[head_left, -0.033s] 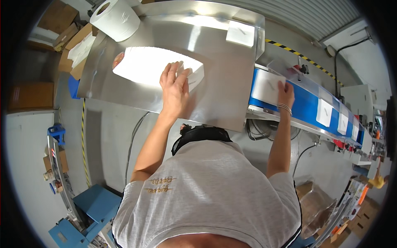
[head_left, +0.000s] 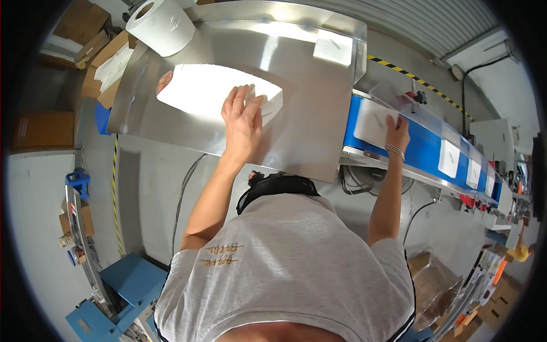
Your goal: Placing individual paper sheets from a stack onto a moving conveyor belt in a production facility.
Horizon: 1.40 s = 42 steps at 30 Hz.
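A long row of white flat packets lies on the steel table, overexposed so that single edges blur together. My left hand rests over its right end, fingers apart and touching the packets; their tips are partly hidden. At the right, my right hand pinches the right edge of one white flat packet with a dark mark on it. That packet lies on or just above the blue conveyor belt, slightly turned. Farther along the belt lie several similar packets, spaced apart.
Another white packet or small stack sits at the steel table's far right corner. A large white roll stands at the far left, beside an open cardboard box. A clear guard runs along the belt's far side. Cables hang below.
My right hand has slid the packet slightly right along the belt, and the packet has turned a little. My left hand stays at the end of the row.
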Available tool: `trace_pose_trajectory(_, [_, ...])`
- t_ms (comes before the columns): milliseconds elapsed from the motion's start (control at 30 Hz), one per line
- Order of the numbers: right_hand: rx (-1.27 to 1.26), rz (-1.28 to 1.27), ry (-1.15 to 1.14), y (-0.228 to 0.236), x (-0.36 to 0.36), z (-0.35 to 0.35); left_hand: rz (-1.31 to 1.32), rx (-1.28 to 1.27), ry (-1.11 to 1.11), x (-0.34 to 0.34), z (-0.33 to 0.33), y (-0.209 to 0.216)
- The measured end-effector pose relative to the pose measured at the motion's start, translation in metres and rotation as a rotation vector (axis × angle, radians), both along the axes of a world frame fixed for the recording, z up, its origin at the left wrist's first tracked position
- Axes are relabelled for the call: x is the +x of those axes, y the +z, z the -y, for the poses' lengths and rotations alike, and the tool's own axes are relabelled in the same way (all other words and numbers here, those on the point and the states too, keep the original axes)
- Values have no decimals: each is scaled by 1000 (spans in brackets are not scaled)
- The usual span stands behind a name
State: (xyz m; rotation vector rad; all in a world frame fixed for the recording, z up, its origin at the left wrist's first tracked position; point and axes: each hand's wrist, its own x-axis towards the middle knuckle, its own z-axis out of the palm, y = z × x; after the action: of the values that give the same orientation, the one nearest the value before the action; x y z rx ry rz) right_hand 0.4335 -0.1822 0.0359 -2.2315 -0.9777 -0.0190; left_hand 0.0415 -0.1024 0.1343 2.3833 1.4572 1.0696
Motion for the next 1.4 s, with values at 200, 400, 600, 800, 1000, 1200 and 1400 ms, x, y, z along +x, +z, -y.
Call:
trace_pose_trajectory(200, [50,120,578,36,-80,-47,-43,-19,-7,2,2,2])
trace_pose_trajectory(400, [79,-368,1198,50,-187,-98,-129,-38,-79,4,0,11])
trace_pose_trajectory(600, [41,-911,828,34,-148,-64,-68,-26,33,-9,-9,0])
trace_pose_trajectory(800, [-30,-305,129,16,-39,-13,-40,14,42,-11,-8,1])
trace_pose_trajectory(1000, [-75,431,127,17,-47,-34,-54,53,13,-9,-9,0])
trace_pose_trajectory(1200, [-86,-556,1024,70,-184,-99,-109,24,-66,-11,-6,6])
trace_pose_trajectory(1400, [-57,-809,1139,45,-186,-97,-65,25,32,-12,-12,8])
